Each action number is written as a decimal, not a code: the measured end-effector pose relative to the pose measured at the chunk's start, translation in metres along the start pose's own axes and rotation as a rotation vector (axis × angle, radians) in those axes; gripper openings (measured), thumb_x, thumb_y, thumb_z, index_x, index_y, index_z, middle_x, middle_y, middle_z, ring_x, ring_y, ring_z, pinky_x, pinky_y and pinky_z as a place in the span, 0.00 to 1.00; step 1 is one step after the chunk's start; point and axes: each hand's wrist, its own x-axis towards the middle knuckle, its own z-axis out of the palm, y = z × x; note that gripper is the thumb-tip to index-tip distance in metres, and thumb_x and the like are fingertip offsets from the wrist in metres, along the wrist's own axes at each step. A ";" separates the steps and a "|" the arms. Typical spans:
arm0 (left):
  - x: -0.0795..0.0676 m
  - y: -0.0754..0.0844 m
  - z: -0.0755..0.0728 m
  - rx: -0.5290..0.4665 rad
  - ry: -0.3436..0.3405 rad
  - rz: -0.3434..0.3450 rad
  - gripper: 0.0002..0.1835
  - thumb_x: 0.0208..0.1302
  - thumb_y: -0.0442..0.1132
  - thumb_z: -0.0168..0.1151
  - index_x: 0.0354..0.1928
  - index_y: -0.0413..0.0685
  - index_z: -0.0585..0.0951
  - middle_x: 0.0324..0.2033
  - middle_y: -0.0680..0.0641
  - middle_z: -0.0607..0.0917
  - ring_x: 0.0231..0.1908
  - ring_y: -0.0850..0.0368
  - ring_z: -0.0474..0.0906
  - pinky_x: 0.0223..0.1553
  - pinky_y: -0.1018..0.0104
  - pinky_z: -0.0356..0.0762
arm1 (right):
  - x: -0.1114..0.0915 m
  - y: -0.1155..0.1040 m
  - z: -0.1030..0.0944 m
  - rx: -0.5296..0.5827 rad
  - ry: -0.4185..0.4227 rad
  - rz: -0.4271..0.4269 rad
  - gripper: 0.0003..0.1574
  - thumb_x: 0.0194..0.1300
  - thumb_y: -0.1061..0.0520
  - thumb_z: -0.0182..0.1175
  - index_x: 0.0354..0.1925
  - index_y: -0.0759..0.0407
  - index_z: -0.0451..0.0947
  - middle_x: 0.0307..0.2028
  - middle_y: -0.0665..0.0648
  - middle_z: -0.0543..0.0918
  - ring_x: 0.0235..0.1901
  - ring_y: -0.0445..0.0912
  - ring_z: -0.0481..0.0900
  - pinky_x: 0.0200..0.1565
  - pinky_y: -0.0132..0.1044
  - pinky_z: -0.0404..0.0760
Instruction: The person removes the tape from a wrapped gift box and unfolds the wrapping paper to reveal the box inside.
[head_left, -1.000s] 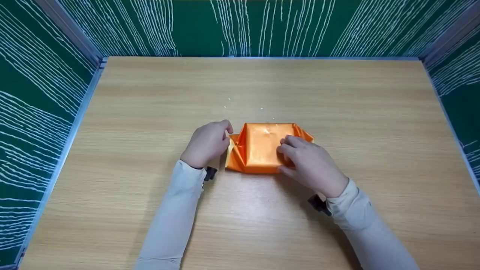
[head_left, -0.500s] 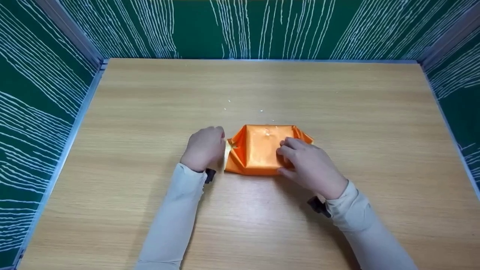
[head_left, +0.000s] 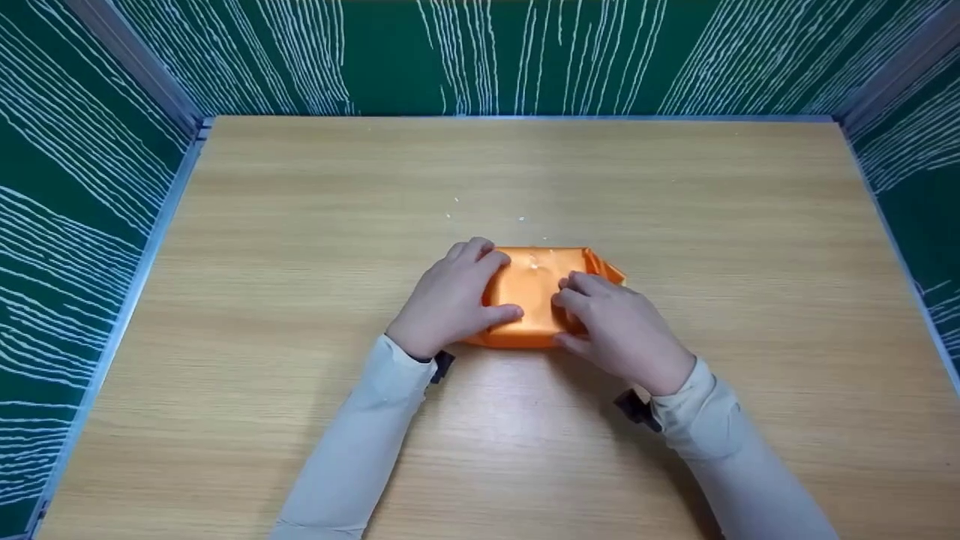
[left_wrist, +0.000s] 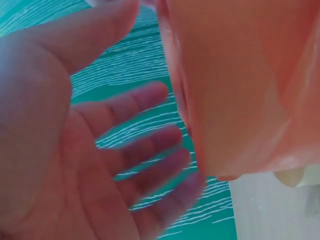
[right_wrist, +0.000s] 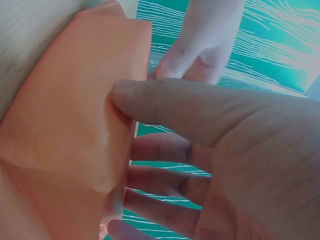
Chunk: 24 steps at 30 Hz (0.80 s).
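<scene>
A box-shaped parcel in shiny orange wrapping paper [head_left: 534,289] lies on the table, its folded right end flap sticking out beyond my right hand. My right hand [head_left: 624,330] holds the parcel's near right part, thumb against the front side and fingers on top, as the right wrist view shows with the wrapped parcel [right_wrist: 65,105]. Over the left end reaches my left hand [head_left: 450,300], fingers spread and thumb over the top. In the left wrist view its fingers are nearly straight beside the parcel [left_wrist: 235,95]; contact is hard to tell. The left flap is mostly hidden.
The wooden table [head_left: 300,180] has a few tiny white scraps [head_left: 522,219] behind the parcel. Green panels [head_left: 390,60] with white streaks stand along the back and both sides, meeting the table at blue edging.
My left hand first drew back slightly at the parcel's left end, then moved right and spread its fingers over that end. My right hand and the parcel have stayed nearly still.
</scene>
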 end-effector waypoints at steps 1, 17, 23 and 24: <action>-0.001 0.000 0.001 -0.006 -0.007 -0.021 0.41 0.63 0.66 0.68 0.71 0.51 0.75 0.70 0.45 0.71 0.69 0.48 0.66 0.68 0.52 0.69 | 0.000 -0.001 0.000 0.002 -0.005 0.004 0.29 0.60 0.47 0.77 0.54 0.59 0.84 0.57 0.64 0.82 0.56 0.60 0.79 0.54 0.59 0.82; -0.003 0.001 0.002 -0.016 -0.083 -0.081 0.44 0.62 0.66 0.68 0.76 0.55 0.71 0.75 0.42 0.64 0.70 0.44 0.65 0.70 0.48 0.67 | 0.001 -0.004 0.000 -0.002 -0.017 0.006 0.28 0.60 0.48 0.77 0.54 0.58 0.84 0.54 0.62 0.82 0.52 0.58 0.79 0.53 0.57 0.83; 0.003 0.001 0.007 -0.017 -0.042 -0.032 0.42 0.63 0.68 0.66 0.71 0.49 0.74 0.77 0.42 0.62 0.76 0.44 0.58 0.72 0.48 0.64 | -0.001 0.000 -0.001 0.026 -0.013 -0.002 0.28 0.59 0.48 0.78 0.53 0.58 0.84 0.51 0.60 0.81 0.50 0.55 0.77 0.50 0.52 0.83; 0.005 0.000 0.009 -0.018 -0.039 -0.026 0.42 0.63 0.68 0.66 0.71 0.49 0.74 0.77 0.42 0.63 0.76 0.44 0.58 0.72 0.48 0.64 | -0.001 0.002 -0.001 0.035 -0.017 -0.008 0.27 0.59 0.48 0.77 0.53 0.58 0.84 0.51 0.59 0.81 0.49 0.55 0.77 0.49 0.51 0.83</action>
